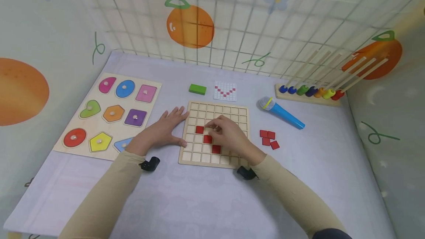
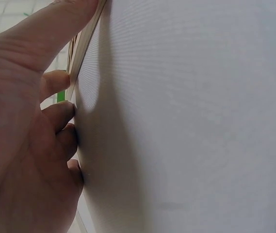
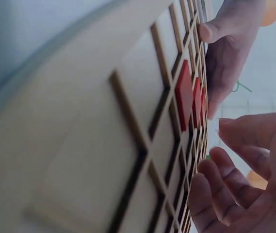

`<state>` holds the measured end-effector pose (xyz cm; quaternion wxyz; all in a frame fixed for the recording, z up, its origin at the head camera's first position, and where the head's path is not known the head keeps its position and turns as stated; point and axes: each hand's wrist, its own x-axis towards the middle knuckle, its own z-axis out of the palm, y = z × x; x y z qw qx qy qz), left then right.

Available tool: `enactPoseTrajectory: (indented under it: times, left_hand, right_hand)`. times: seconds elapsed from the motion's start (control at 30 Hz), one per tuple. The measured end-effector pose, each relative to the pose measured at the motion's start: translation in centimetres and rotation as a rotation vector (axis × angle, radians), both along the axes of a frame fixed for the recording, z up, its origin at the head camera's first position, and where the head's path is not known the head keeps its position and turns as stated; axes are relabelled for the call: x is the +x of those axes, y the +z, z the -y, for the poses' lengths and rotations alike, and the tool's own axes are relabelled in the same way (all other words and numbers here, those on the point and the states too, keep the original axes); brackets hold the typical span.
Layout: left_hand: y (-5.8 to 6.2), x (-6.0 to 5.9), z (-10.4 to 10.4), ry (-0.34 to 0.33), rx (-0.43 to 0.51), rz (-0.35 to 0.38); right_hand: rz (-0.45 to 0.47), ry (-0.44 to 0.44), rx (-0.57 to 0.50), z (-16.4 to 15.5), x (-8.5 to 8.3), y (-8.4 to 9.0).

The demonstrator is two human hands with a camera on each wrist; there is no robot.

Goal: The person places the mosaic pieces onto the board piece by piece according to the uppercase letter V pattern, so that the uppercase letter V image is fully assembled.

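At the centre of the frame, a pale wooden square grid board (image 1: 196, 156) lies on a white cloth-covered surface (image 1: 199, 198). Three flat square red tiles (image 1: 207, 139) sit in its cells, stepping diagonally from upper left to lower right.

The left hand (image 1: 163, 130) is spread wide beside the board, thumb and fingertips at its left edge. The right hand (image 1: 231, 134) is over the middle of the board, fingers bent, close to the red tiles; its grip is narrow, and the right wrist view shows a small gap between thumb and fingers.

Right of the board lie four loose red square tiles (image 1: 266, 141). Above it are a green rectangular block (image 1: 197, 89) and a white card printed with a red V of squares (image 1: 225, 91). A blue toy microphone (image 1: 282, 113) with a grey head lies to the upper right, below a wooden peg stand with coloured beads (image 1: 295, 98). At left is a wooden puzzle board with knobbed coloured shapes (image 1: 121, 130), partly covered by the left forearm.
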<state>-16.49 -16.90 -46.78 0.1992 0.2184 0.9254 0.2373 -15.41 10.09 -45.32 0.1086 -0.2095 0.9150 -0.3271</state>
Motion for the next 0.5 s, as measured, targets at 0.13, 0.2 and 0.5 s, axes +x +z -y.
enactPoseTrajectory:
  times: [0.13,0.2,0.5]
  left_hand:
    - [0.0,0.0,0.0,0.002,-0.004,0.001]
    - [-0.1,0.0,0.0,0.001,-0.011,-0.002]
    - [-0.3,0.0,0.0,0.004,-0.009,-0.001]
  right_hand:
    - [-0.001,-0.013,-0.005,-0.9,0.3,-0.1]
    - [0.005,-0.021,-0.008,-1.4,0.5,0.0]
    - [-0.001,-0.054,-0.009,-3.6,1.3,0.2]
